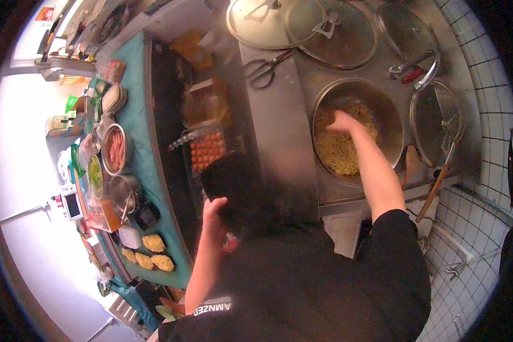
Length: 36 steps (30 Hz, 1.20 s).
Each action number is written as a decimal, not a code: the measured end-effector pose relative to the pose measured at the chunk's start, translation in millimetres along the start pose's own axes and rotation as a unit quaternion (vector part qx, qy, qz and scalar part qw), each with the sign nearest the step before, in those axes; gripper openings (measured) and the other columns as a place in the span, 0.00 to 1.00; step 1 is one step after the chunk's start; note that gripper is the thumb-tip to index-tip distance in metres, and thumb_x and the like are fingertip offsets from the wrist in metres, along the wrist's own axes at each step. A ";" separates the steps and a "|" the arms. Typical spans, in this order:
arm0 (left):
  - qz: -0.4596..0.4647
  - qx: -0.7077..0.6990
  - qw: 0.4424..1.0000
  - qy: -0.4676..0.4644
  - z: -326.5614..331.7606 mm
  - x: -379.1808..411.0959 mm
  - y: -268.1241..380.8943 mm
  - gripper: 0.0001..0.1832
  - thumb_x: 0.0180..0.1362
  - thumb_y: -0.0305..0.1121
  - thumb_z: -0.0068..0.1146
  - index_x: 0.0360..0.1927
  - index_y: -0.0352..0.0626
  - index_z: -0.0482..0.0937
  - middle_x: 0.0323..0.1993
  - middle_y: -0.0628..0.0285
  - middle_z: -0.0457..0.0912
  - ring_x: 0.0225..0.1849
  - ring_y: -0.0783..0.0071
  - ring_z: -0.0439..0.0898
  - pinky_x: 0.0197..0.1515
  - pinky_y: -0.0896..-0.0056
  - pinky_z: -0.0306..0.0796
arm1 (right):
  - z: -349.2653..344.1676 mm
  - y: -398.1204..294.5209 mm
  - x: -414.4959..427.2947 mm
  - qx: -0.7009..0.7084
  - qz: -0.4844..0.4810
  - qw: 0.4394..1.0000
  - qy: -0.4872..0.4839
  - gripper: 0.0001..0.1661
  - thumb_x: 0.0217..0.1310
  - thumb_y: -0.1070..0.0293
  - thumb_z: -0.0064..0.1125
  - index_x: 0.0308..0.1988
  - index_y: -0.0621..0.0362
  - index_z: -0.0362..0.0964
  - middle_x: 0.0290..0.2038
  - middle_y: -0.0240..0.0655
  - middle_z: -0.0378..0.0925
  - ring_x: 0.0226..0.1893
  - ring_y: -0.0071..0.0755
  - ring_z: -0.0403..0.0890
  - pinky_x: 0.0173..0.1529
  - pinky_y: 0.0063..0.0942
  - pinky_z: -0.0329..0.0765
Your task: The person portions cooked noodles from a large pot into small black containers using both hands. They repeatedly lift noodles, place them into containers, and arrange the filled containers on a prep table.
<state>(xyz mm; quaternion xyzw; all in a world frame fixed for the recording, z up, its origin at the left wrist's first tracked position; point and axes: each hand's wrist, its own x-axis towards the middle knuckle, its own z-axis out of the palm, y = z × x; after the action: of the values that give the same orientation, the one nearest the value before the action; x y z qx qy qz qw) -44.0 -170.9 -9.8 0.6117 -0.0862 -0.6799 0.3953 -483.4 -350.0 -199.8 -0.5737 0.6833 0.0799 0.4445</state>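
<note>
My right hand point(344, 122) reaches down into a wide, deep metal pot point(394, 128) on the steel worktop. Yellowish, speckled food point(342, 158) covers the pot's bottom; blur leaves its exact kind unclear. My fingertips are over the food, and whether they grip any of it cannot be made out. On the left, my left hand point(213, 210) holds the edge of a dark, flat-looking object point(228, 177), perhaps a tray or dish, in front of my body. The shadow there hides most of its shape.
Scissors point(265, 70) and large lids point(342, 38) lie beyond the pot. A wooden-handled tool point(434, 192) rests at right. Eggs point(207, 150) stand low on the left. The green table point(132, 94) bears a bowl of pink meat point(116, 149) and yellow noodle-like nests point(154, 243).
</note>
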 end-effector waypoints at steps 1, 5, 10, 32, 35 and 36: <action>-0.002 0.001 1.000 0.008 5.5 -3.7 1.1 0.22 0.49 0.30 0.56 0.51 0.37 0.76 0.42 0.58 0.82 0.42 0.61 0.81 0.48 0.59 0.76 | 3.6 -23.3 -0.1 -0.077 0.011 0.993 -0.086 0.48 0.43 0.51 0.73 0.61 0.61 0.68 0.55 0.52 0.76 0.57 0.49 0.76 0.60 0.40 0.72; -0.007 0.019 1.000 0.022 -0.6 3.5 -4.4 0.22 0.50 0.31 0.56 0.51 0.37 0.76 0.42 0.58 0.82 0.43 0.62 0.81 0.48 0.60 0.75 | 81.9 -16.9 -0.9 -0.387 -0.050 0.918 0.068 0.32 0.50 0.52 0.69 0.53 0.56 0.79 0.57 0.45 0.76 0.57 0.47 0.77 0.60 0.41 0.73; 0.001 0.029 0.999 0.013 17.3 9.5 7.0 0.17 0.50 0.33 0.58 0.44 0.40 0.75 0.37 0.58 0.81 0.39 0.61 0.82 0.42 0.57 0.79 | 64.5 18.5 -2.2 -0.293 -0.095 0.951 0.039 0.25 0.46 0.60 0.70 0.46 0.57 0.81 0.54 0.41 0.77 0.52 0.44 0.80 0.54 0.37 0.76; -0.019 0.064 0.997 -0.042 17.5 1.0 5.6 0.24 0.49 0.33 0.57 0.50 0.36 0.76 0.42 0.55 0.81 0.42 0.61 0.81 0.48 0.60 0.76 | 63.4 19.9 -32.0 -0.225 0.099 0.965 0.091 0.46 0.44 0.54 0.77 0.63 0.46 0.66 0.70 0.46 0.54 0.58 0.55 0.74 0.61 0.41 0.75; -0.040 0.028 0.997 -0.054 20.4 -6.5 -0.1 0.23 0.49 0.34 0.57 0.51 0.36 0.76 0.42 0.55 0.81 0.42 0.61 0.80 0.47 0.61 0.76 | 19.9 7.2 -59.4 -0.253 0.032 0.967 -0.001 0.39 0.45 0.61 0.75 0.59 0.49 0.71 0.65 0.46 0.63 0.56 0.54 0.76 0.59 0.42 0.76; -0.051 0.017 0.997 -0.061 18.9 -8.0 -0.8 0.22 0.50 0.34 0.57 0.50 0.37 0.77 0.42 0.56 0.81 0.42 0.62 0.80 0.46 0.62 0.76 | 2.5 1.5 -72.9 -0.256 0.012 0.966 -0.019 0.37 0.45 0.63 0.74 0.58 0.51 0.73 0.63 0.46 0.67 0.55 0.54 0.77 0.58 0.42 0.77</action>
<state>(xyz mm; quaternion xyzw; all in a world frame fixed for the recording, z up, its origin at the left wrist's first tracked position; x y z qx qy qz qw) -61.9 -172.1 0.3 0.5789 -0.0904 -0.7337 0.3440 -487.3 -296.0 -151.0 -0.6586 0.6380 0.2685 0.2951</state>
